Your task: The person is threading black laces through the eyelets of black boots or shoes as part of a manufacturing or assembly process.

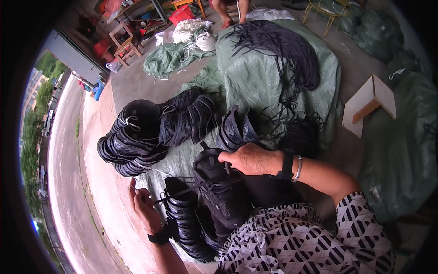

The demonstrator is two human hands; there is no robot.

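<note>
Black shoe (pixel 219 192) sits on the lap; right hand (pixel 248 159) clamps its grip on the top, left hand (pixel 143 203) pinches the lace (pixel 175 194), pulled taut beside stacked uppers (pixel 132 141).

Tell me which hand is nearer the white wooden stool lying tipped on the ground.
Right. The right hand rests on the black shoe upper, left of the white wooden stool; the left hand pulls a lace farther left.

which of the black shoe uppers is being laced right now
The upper on the lap, under the right hand; the left hand pulls its lace. The others lie stacked.
</note>
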